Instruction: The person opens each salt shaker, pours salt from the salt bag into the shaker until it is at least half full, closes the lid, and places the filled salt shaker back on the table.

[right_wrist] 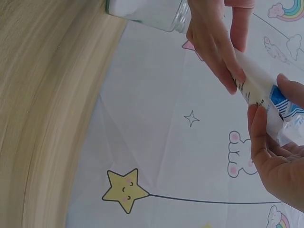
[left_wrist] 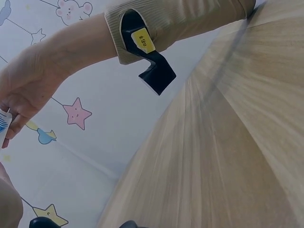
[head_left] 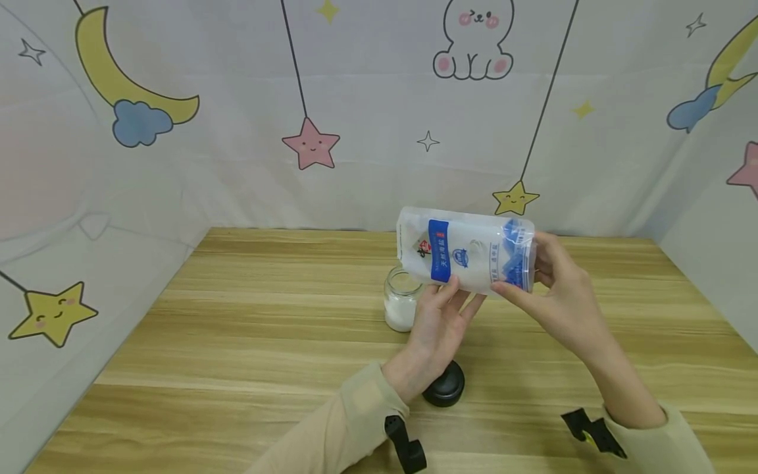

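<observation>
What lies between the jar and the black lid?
In the head view, the left hand cuts across between the jar and the black lid, hiding part of the table.

I'm getting soft, fairly even light over the far curtain [head_left: 367, 191] and the wooden table [head_left: 237, 342] in the head view; where it comes from, I can't tell. There's some glare, bright glints at the right end of the plastic bag [head_left: 474, 253], and a faint shine on the glass jar [head_left: 400, 315]. Small print reaches me a little soft. Over on the left wrist, cooler tones, with a dark shadow streak crossing the table. Right wrist: dimmer, and the table's edge bows with lens distortion.
</observation>
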Demonstrator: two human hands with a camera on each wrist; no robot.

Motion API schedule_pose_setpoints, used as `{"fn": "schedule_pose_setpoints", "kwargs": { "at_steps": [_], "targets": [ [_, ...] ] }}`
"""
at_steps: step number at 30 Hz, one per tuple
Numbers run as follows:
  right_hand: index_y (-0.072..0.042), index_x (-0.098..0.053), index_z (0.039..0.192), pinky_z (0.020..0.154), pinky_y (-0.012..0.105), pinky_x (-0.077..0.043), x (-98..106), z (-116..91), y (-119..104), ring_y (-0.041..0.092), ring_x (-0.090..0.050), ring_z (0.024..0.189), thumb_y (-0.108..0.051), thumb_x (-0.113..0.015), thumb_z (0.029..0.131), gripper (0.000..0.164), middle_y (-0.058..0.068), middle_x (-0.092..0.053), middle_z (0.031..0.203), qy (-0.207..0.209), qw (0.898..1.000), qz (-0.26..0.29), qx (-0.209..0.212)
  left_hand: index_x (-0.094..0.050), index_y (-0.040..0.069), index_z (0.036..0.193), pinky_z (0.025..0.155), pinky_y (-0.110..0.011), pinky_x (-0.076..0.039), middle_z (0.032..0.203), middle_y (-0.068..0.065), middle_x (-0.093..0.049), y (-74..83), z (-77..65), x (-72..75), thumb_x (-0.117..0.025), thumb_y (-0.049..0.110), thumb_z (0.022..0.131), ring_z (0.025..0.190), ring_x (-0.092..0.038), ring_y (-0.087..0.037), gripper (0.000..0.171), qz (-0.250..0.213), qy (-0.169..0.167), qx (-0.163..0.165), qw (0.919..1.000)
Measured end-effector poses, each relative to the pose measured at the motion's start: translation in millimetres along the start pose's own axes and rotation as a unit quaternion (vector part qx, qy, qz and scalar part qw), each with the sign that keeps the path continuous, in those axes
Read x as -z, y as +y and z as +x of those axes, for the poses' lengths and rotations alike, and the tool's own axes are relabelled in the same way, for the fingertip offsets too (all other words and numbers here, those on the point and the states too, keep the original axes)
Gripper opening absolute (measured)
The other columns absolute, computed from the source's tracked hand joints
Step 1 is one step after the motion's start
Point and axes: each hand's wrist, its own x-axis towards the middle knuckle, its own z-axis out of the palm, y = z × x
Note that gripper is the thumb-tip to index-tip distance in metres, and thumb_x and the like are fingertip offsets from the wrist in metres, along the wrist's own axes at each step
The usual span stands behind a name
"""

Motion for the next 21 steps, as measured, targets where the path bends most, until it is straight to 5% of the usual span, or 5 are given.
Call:
{"fn": "schedule_pose_setpoints", "kwargs": {
  "at_steps": [21],
  "targets": [
    [-0.004,-0.046,0.137,0.074,0.003,-0.048,-1.2,-0.2,0.9,-0.010,-0.057,0.086,0.003,-0.075,0.078,0.066,0.016,-0.066,0.108,0.021,0.999,0.003,0.026,-0.043,0.024,0.140,0.105,-0.035,-0.047,0.138,0.001,-0.054,-0.4,-2.3,-0.8,-0.047,0.010,0.100,0.116,-0.060,-0.010,0.043,-0.027,-0.005,0.002,0.9996]
  ]
}}
